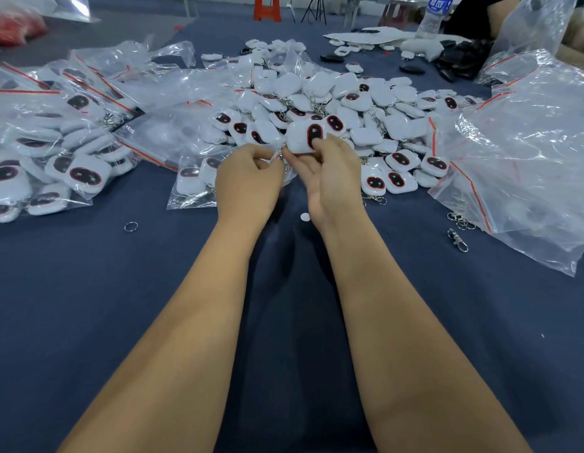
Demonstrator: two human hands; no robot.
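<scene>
Lying at far left on the blue-covered table (87,305), clear zip bags (55,152) already hold packed white charms, probably set aside as finished. Nearer the person, a loose split ring (131,226) sits alone on the cloth.

At centre, the left hand (248,181) has its fingers curled in, thumb and fingertips pinching what looks like a small metal ring (281,155). The ring meets the left edge of a white charm (303,137) with a dark oval face. The right hand (329,178) grips that charm from below and in front, lifted just above the table, likely to steady it while the ring is fitted.

Directly behind spreads a heap (349,103) of unbagged charms, close enough to snag trailing hardware. Further right lie a swivel clasp (458,239) and crumpled empty bags (526,165), crowding that side.
</scene>
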